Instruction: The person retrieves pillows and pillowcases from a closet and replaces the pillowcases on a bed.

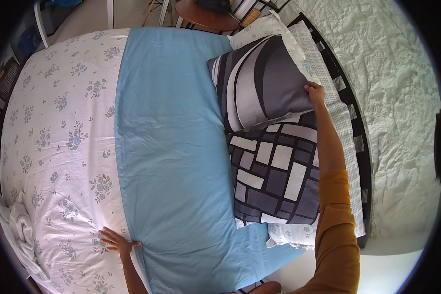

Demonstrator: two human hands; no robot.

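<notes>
With fingers pinched, my right hand grips the corner of a dark cushion with grey and white curved bands. My left hand lies with fingers spread on the white floral bedding, its thumb at the edge of the light blue sheet. Just below the banded cushion, a cushion with a pattern of grey and white rectangles lies partly behind my right forearm. Floral pillows show beneath both cushions, and checked pillows stand behind them along the headboard.
A black headboard runs between the bed and a rough white wall. Beyond the bed's far side stands a round brown table with a dark bag on it. Crumpled white cloth lies at the bed's lower left edge.
</notes>
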